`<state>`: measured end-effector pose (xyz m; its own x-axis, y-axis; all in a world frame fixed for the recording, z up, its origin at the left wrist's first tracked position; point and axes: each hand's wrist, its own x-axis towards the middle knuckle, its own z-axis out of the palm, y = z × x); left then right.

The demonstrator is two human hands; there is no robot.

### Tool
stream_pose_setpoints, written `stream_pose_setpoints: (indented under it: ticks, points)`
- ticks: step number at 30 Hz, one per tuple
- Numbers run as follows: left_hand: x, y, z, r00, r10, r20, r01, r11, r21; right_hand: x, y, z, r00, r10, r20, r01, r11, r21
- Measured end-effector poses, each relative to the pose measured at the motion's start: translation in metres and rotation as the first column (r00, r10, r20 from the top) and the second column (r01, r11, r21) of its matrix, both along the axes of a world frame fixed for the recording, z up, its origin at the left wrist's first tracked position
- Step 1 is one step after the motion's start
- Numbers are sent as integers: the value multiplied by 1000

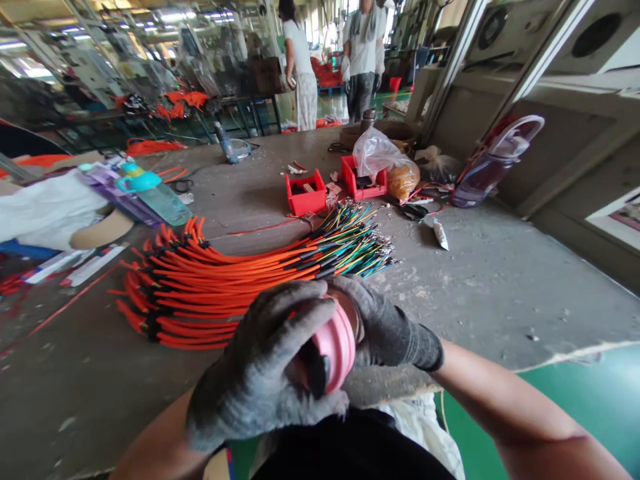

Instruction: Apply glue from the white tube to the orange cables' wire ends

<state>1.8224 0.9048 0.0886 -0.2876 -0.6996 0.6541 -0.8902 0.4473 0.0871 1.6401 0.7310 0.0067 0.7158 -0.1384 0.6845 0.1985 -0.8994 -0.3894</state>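
Grey, dusty workbench (500, 280) is stretching across a busy factory hall. Two small red bins are sitting near its middle. The left red bin (306, 193) is holding small pale parts, too small to tell apart. The right red bin (363, 181) is holding dark pieces, and a clear plastic bag (375, 152) is slumping over its back edge. Just beside it, a second bag (404, 179) is holding something brownish. A purple-tinted bottle (487, 167) is leaning at the right, and a teal-capped bottle (155, 193) is lying at the left.

Between the bins and the person, a thick bundle of orange cables (200, 287) is lying fanned out, its multicoloured wire ends pointing right.

Close to the camera, above the bench's near edge, the gloved left hand (265, 373) is curling tightly around a pink round object (337, 343), while the gloved right hand (385, 327) is pressing its fingers against the far side.

Two people (300, 60) are standing far behind.
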Motion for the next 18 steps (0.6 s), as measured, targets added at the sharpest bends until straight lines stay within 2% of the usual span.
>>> stream_pose_setpoints:
  ticks: [2, 8, 10, 12, 14, 16, 18]
  points:
    - [-8, -13, 1, 997, 4, 78, -10, 997, 79, -1, 1, -8, 1000, 31, 1, -31, 999, 34]
    - [-19, -38, -7, 989, -12, 145, -20, 976, 215, -7, -6, -34, 994, 105, -18, -99, 975, 199]
    - [-20, -47, -12, 983, -21, 181, -20, 975, 223, -8, -12, -44, 993, 114, -13, -109, 968, 226]
    - [-19, -55, -16, 981, -14, 192, -19, 985, 169, -10, -21, -52, 993, 117, 9, -115, 955, 274]
    - [-16, -61, -20, 993, 19, 118, -27, 997, 68, -14, -35, -58, 994, 104, 34, -110, 935, 336]
    - [-7, -63, -26, 998, 59, -24, -60, 998, -23, -19, -56, -59, 997, 61, 42, -73, 919, 388]
    - [5, -61, -36, 985, 114, -131, -118, 993, -22, -27, -87, -57, 998, -54, 43, 32, 912, 408]
